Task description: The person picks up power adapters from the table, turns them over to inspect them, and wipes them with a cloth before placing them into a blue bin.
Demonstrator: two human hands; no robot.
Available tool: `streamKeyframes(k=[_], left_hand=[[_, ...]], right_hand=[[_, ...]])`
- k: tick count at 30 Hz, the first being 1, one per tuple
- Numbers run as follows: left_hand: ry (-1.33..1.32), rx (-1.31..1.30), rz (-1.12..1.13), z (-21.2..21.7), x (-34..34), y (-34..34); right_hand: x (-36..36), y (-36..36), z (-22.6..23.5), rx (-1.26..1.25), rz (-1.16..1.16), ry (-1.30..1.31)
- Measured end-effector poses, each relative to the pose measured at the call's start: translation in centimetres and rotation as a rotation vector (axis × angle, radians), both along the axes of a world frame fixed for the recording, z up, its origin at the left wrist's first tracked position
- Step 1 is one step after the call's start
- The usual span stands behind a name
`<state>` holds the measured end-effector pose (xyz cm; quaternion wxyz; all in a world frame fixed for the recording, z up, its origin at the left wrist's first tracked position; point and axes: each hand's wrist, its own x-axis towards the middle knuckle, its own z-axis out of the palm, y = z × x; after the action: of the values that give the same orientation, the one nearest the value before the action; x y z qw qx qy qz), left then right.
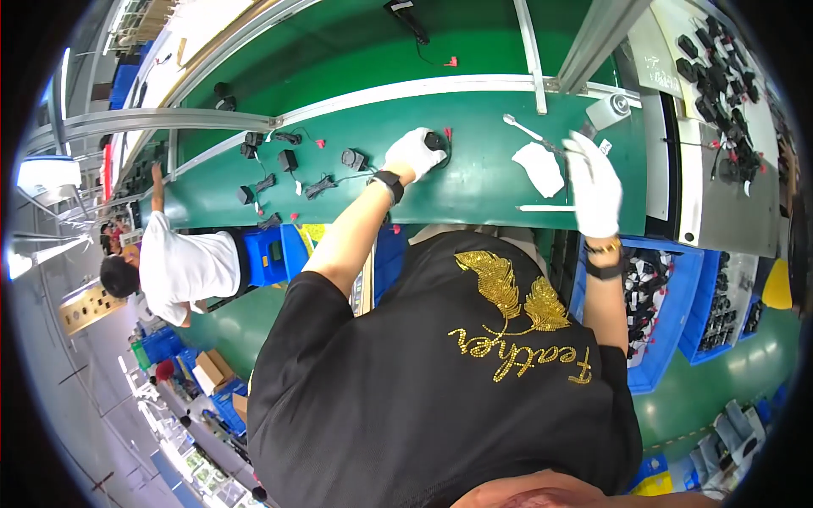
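My left hand [408,155], in a white glove, is closed on a black power adapter [435,141] on the green bench; a cable with a red plug [448,132] lies beside it. My right hand [595,188], also white-gloved and slightly blurred, is over the right part of the bench with its fingers stretched out. Nothing shows in its grasp. Near its fingertips lies a white-headed tool [522,127] with a dark shaft. A crumpled white cloth [539,169] and a thin white stick [544,208] lie left of this hand. Behind it is a translucent bottle [608,112].
Several black adapters [288,160] with cables lie on the bench to the left. Metal frame bars [406,91] run along the back. Blue bins [660,339] of parts stand at the right, below a pale surface with black adapters [720,85]. Another person [186,258] works at the far left.
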<state>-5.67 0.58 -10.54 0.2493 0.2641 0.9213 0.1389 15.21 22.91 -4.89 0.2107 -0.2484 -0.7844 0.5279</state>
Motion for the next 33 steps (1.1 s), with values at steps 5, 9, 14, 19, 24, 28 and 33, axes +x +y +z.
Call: streamKeyframes(k=[5,9,14,19,24,28,33], left_hand=[[-0.345,0.581,0.379,1.8,0.8,-2.6],[-1.059,1.238,0.721,5.1,1.7,-5.5],[-1.404,1.598,0.818,7.6,2.8,-7.7],[-1.411,1.656,0.841,7.2,2.6,-9.4],[-1.346,1.616,0.856,6.2,1.1,-9.5],[-1.406,1.586,0.782,5.6,0.0,-8.2],[-1.609,1.678,0.809,5.7,-0.3,-6.6]], right_hand=[[-11.2,-1.6,-3.4,0.409,0.377,-0.069],[-21.2,-0.8,-9.2,0.753,0.437,-0.312],[-27.8,-1.6,-10.7,0.822,0.291,-0.695],[-26.4,-2.6,-10.6,0.656,0.338,-0.439],[-17.7,-6.4,-5.6,0.467,0.432,-0.161],[-11.9,-9.5,-3.2,0.250,0.433,-0.181],[-8.5,-10.6,-3.4,0.181,0.585,-0.323]])
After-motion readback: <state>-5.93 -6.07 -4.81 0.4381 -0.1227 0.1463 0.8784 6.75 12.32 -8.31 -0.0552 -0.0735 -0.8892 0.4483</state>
